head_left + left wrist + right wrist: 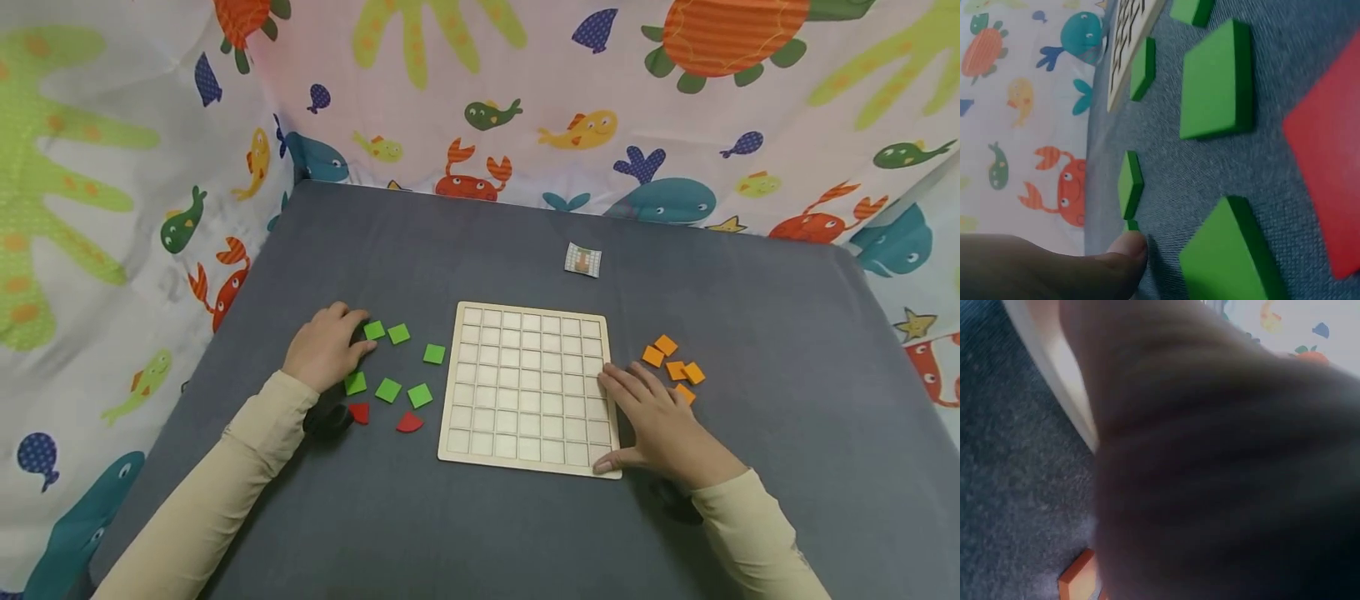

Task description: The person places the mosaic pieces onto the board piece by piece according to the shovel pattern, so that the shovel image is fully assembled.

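Observation:
My left hand point(322, 346) is over the left side of the table, its thumb and fingertips spread around one green square tile point(373, 330). The left wrist view shows the thumb point(1125, 253) partly covering a small green tile point(1131, 225); whether it touches is unclear. Several more green tiles point(387, 390) lie nearby. Over the right edge of the wooden grid board point(510, 379) rests my right hand point(656, 425), fingers extended along that edge and thumb at the near corner. The board's squares hold no tiles. A sleeve point(1222, 456) hides most of the right wrist view.
Two red rounded-edge tiles point(409, 422) lie below the green ones. Several orange square tiles point(677, 370) are grouped right of the board, two of them overlapping. A small printed card point(582, 260) lies behind the board. Patterned cloth point(525, 75) hangs behind the grey table point(465, 533).

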Available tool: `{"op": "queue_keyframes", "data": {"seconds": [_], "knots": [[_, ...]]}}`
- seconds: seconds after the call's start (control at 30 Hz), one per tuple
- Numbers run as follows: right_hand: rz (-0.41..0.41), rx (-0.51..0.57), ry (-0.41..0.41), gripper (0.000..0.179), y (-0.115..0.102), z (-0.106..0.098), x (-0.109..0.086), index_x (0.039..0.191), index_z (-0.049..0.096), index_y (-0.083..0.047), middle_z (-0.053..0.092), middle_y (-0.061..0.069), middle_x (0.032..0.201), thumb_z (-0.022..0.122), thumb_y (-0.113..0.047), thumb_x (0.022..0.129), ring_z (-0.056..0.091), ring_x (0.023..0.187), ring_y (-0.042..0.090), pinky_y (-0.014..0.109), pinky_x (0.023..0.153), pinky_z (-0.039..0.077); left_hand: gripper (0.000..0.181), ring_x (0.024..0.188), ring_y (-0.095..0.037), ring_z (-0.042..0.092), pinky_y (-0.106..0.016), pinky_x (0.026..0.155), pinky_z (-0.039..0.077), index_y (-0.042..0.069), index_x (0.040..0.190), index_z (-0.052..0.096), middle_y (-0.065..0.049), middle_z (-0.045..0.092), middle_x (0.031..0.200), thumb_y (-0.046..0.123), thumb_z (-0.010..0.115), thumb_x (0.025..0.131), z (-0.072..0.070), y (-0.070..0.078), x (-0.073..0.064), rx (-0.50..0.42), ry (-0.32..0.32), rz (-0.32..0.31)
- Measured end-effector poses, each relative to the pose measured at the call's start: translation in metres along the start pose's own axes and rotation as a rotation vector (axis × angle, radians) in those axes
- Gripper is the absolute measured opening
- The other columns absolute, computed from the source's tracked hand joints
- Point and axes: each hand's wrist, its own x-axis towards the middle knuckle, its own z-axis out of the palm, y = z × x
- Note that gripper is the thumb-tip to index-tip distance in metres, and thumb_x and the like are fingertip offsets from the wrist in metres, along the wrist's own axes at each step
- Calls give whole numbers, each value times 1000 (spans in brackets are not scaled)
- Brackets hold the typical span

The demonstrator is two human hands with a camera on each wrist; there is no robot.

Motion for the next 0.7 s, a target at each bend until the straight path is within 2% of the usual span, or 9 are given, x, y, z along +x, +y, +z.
{"op": "queue_keyframes", "data": {"seconds": [0.17,0.3,0.5,0.7], "knots": [[-7,8,3,116,2,1,0,147,37,-7,32,11,153,67,-76,58,24,139,42,72,90,33,39,87,-34,53,-47,68,46,5,120,65,-18,56,102,23,73,86,5,-3,5,-12,30,0],[0,24,-3,116,3,0,0,147,35,-7,30,11,154,65,-76,59,23,139,42,70,91,33,34,88,-34,53,-47,70,46,6,115,67,-17,57,101,21,73,86,7,-5,8,-34,52,9],[-6,28,27,115,4,3,-2,147,36,-7,30,11,154,66,-76,59,24,139,43,69,88,35,31,90,-34,56,-47,73,47,4,111,68,-17,59,102,21,73,86,6,-5,14,-45,44,21],[-16,31,48,114,5,8,0,147,36,-9,31,11,153,67,-75,60,25,138,43,68,88,36,30,89,-31,61,-45,74,50,2,110,68,-16,62,102,18,73,86,-1,6,27,-78,85,59]]}}
